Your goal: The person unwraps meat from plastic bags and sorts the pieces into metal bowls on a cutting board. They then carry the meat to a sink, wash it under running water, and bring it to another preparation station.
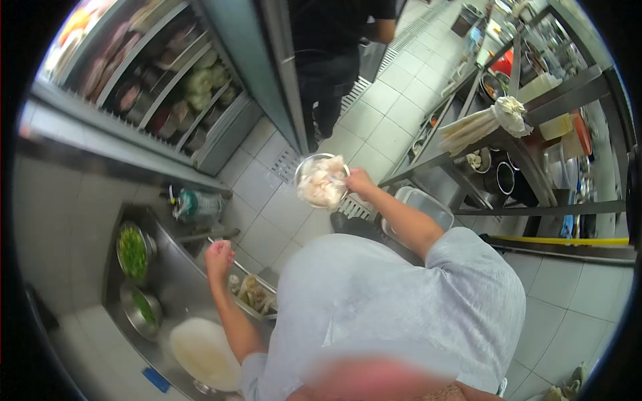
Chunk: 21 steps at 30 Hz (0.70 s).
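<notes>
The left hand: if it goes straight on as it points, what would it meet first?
The left hand would probably meet the metal bar first; depth is unclear, so it might pass above.

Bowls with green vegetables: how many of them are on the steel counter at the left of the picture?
2. The first bowl is near the counter's far end; the second bowl sits just below it in the picture. Others could be hidden.

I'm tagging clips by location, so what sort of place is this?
Probably a commercial kitchen: a shelved cabinet stocked with food, a steel counter bearing chopped greens, and a slotted grate in the tiled floor.
</notes>
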### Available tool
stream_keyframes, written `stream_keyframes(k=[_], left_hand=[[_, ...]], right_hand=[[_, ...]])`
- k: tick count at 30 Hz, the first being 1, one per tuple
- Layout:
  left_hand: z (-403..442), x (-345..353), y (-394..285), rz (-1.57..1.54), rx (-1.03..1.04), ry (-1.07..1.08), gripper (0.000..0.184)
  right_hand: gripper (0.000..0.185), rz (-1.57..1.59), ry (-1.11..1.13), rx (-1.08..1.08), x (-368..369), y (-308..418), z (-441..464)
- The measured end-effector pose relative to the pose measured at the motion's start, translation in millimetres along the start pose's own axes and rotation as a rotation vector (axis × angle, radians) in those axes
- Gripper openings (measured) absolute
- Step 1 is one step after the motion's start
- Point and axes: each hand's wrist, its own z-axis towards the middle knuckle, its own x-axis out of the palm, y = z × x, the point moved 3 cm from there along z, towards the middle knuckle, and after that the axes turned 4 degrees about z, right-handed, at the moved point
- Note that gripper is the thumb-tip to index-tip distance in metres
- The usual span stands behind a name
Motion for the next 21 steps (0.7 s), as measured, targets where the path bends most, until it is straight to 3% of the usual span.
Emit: stream_keyframes(k=[5,10,13,16,21], left_hand=[[77,31,-52,0.228,0.131,0.016,0.025],[146,35,-77,0.388,0.079,0.032,0.027],[207,19,-59,0.733,0.143,0.077,0.032],[279,11,-16,0.807,0.159,0.079,0.038],[323,47,-44,0.836,-0.038,0.178,0.033]], right_hand=[[0.016,0.356,-0.364,0.02,-115,-10,66],[0.02,0.673,-0.657,0.009,-181,9,124],[0.026,0.819,-0.732,-0.039,-210,26,154],[0.034,0.939,-0.792,-0.066,-235,66,174],[0.039,1.049,-0.904,-0.092,-294,84,222]])
